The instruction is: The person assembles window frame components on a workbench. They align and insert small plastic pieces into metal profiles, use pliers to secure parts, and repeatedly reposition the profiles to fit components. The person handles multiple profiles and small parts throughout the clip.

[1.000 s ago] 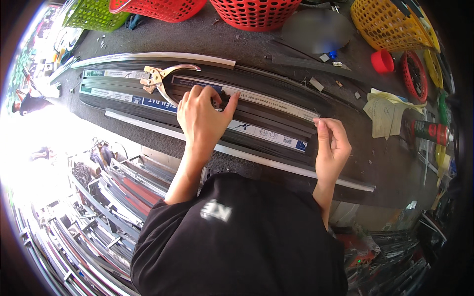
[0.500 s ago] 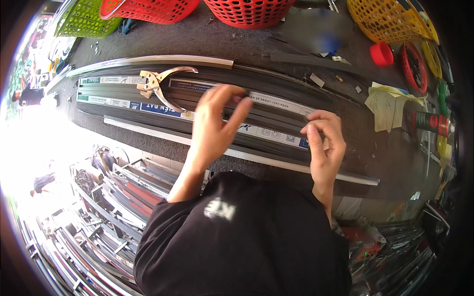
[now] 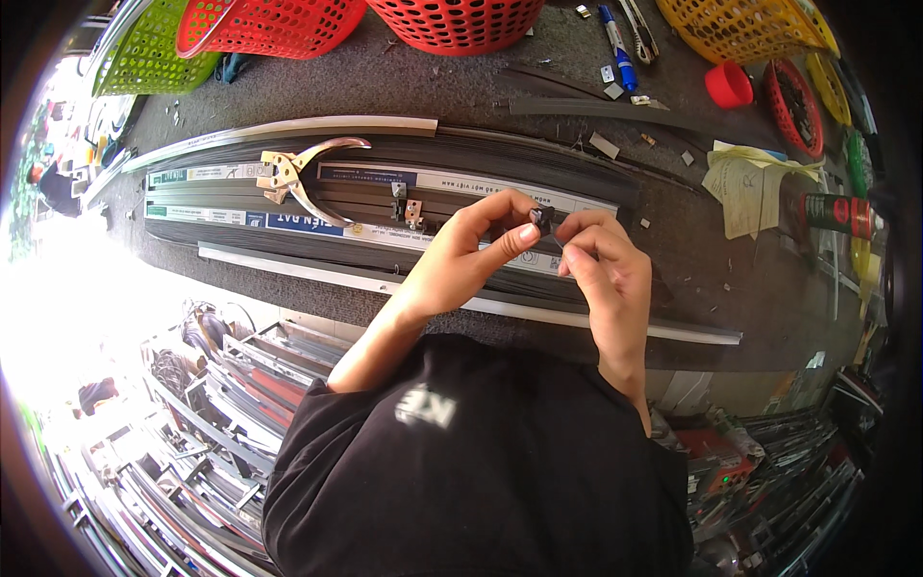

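A green perforated basket (image 3: 154, 58) stands at the upper left, then two red perforated baskets (image 3: 457, 24) along the top edge. Below them, brass-coloured pliers (image 3: 286, 176) lie across a labelled bundle of dark profiles (image 3: 216, 197), with small metal brackets (image 3: 413, 213) to their right. At centre, the left hand (image 3: 471, 248) pinches a small black part (image 3: 544, 219) between thumb and forefinger above the bundle, hiding some of it. The right hand (image 3: 611, 274) has curled fingers just beside the part; whether they grip it I cannot tell. Farther right come a blue marker (image 3: 618, 48), a red cup (image 3: 728, 85) and paper (image 3: 745, 197).

Metal lengths fill a rack (image 3: 221, 413) at lower left; the dark grey tabletop (image 3: 702, 313), littered with scraps, stretches right.
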